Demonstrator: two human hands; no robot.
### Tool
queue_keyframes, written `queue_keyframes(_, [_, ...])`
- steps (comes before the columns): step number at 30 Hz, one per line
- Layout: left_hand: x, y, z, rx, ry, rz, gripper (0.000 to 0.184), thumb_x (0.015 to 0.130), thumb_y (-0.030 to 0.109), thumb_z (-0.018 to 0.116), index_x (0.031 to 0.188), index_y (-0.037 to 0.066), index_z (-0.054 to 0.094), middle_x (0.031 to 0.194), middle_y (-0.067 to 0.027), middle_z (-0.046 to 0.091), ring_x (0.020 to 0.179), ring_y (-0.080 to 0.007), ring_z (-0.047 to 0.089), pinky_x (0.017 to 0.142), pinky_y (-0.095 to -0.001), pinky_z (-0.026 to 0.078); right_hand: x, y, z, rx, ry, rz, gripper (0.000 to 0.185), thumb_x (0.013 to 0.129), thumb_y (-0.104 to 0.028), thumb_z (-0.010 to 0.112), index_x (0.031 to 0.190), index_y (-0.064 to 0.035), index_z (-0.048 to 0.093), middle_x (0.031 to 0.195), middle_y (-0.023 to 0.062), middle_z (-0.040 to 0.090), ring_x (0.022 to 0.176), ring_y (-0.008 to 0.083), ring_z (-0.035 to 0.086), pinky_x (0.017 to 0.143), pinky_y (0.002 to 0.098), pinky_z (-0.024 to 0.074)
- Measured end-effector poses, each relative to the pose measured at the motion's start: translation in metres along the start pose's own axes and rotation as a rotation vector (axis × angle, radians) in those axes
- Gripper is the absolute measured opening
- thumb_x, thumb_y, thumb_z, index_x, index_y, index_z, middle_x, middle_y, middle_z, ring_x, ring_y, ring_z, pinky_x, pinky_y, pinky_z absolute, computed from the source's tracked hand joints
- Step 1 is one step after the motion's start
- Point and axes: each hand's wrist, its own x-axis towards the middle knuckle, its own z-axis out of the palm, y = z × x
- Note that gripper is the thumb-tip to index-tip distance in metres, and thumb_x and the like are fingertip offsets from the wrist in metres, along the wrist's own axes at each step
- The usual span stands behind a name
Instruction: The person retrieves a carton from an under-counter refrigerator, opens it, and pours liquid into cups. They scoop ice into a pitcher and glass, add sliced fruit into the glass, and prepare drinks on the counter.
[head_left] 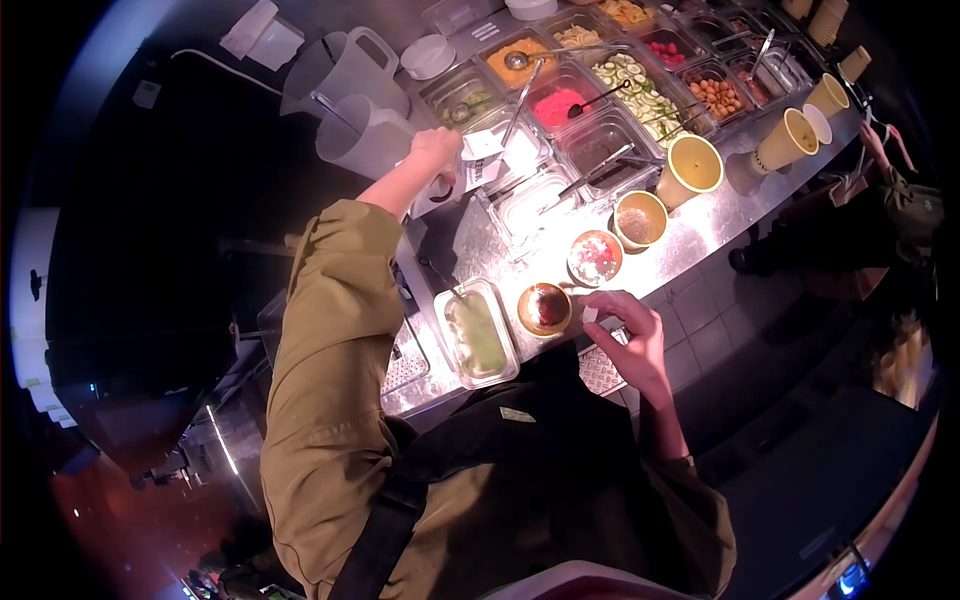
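My left hand (437, 155) reaches forward over the counter, fingers curled down beside white printed labels (482, 147) and a translucent jug (360, 140). What it grips is hidden beneath it. My right hand (628, 335) is pinched at the near counter edge, with a small white piece (590, 314) between thumb and fingertips. Just left of it stands a cup with dark brown contents (545, 309). Behind that are a cup with red and white contents (596, 258), a cup with brownish contents (640, 221) and a yellow cup (692, 168).
A clear tub of pale green contents (477, 335) sits left of the cups. Topping pans, including sliced cucumber (635, 95) and pink topping (565, 105), line the back. A larger jug (345, 75) stands far left. More cups (787, 140) and another person (900, 200) are at right.
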Motion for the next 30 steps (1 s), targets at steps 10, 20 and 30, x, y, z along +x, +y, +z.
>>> queue_keyframes(10, [-0.003,0.011,-0.003,-0.042,0.035,-0.113,0.032,0.056,0.012,0.078,0.088,0.008,0.07,0.091,-0.0125,0.068,0.09,-0.0273,0.066,0.074,-0.0358,0.053,0.003,0.007,0.005,-0.026,-0.023,-0.014,0.029,0.07,0.005,0.068,0.098,-0.0032,0.064,0.089,0.0052,0.064,0.074,0.0109,0.059,0.07,0.0249,0.0486])
queue_keyframes(20, [0.0,0.002,-0.005,0.051,0.105,0.004,0.022,0.063,0.008,0.071,0.084,0.008,0.071,0.09,-0.0135,0.068,0.088,-0.0262,0.066,0.073,-0.035,0.053,0.001,0.011,0.006,-0.039,-0.018,-0.029,0.03,0.069,0.005,0.069,0.097,-0.0038,0.064,0.093,0.0068,0.065,0.073,0.0116,0.059,0.07,0.0253,0.0484])
queue_keyframes(30, [-0.013,0.0,-0.02,0.102,0.135,0.028,0.018,0.065,0.008,0.067,0.083,0.01,0.069,0.086,-0.0128,0.067,0.087,-0.0278,0.065,0.074,-0.0357,0.052,0.004,0.008,0.004,-0.013,-0.046,-0.014,0.029,0.069,0.004,0.069,0.097,-0.0033,0.064,0.098,0.0075,0.065,0.072,0.011,0.057,0.07,0.0257,0.0481])
